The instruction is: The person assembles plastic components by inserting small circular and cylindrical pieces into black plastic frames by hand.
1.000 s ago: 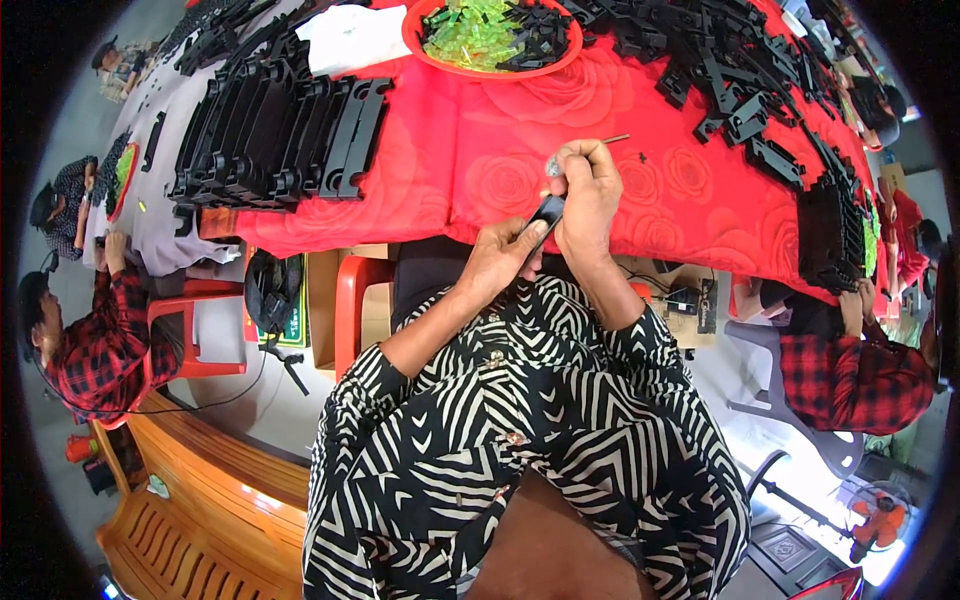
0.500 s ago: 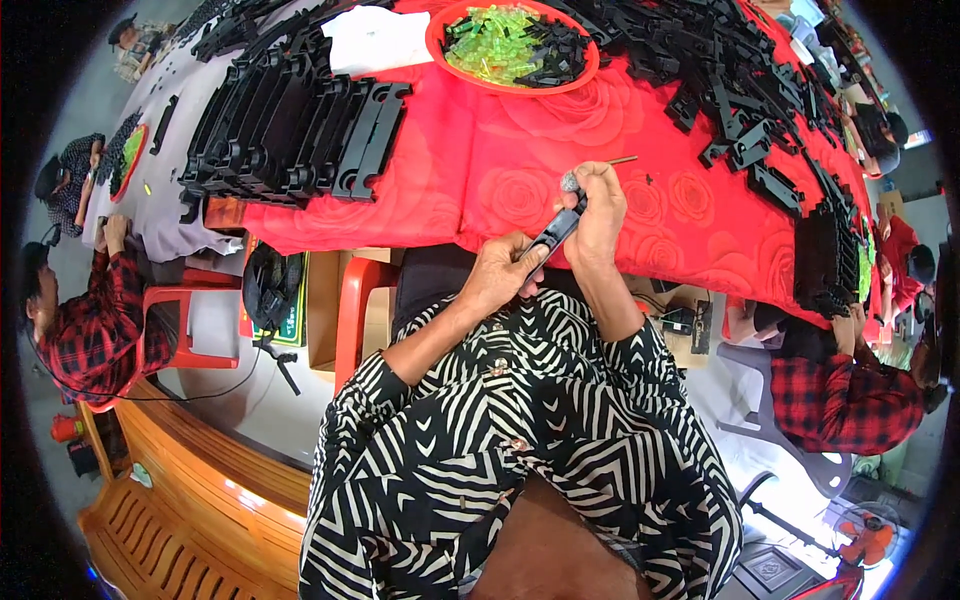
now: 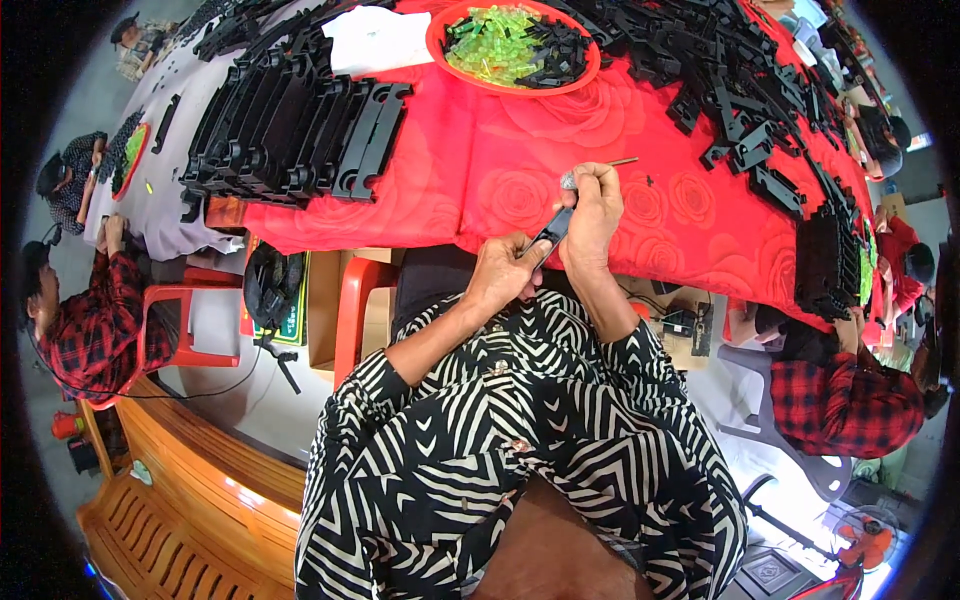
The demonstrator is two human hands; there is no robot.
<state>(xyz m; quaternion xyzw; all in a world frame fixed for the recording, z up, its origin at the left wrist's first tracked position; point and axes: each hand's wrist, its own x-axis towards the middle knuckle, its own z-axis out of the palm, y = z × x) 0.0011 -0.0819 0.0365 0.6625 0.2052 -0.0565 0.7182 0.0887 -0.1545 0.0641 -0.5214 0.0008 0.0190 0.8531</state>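
Just past the table's near edge, my left hand (image 3: 500, 272) is closed around the lower end of a narrow black plastic part (image 3: 551, 230). My right hand (image 3: 594, 218), to its right and higher, grips the upper end of that part, which slants up to the right. The same hand also holds a thin rod tool (image 3: 624, 161). Its brownish rod sticks out to the right past the fingers, and a grey rounded end (image 3: 569, 181) shows at the left. My fingers cover much of both things.
A red floral cloth (image 3: 540, 150) covers the table. Black plastic parts stand in a row (image 3: 290, 130) at left and lie heaped (image 3: 720, 90) at right. A red-rimmed bowl (image 3: 436, 52) holds green and black pieces. People in checked shirts (image 3: 85, 325) sit on both sides.
My right hand has shifted very slightly left and its fingers now cover more of the black plastic part. Both hands keep their hold.
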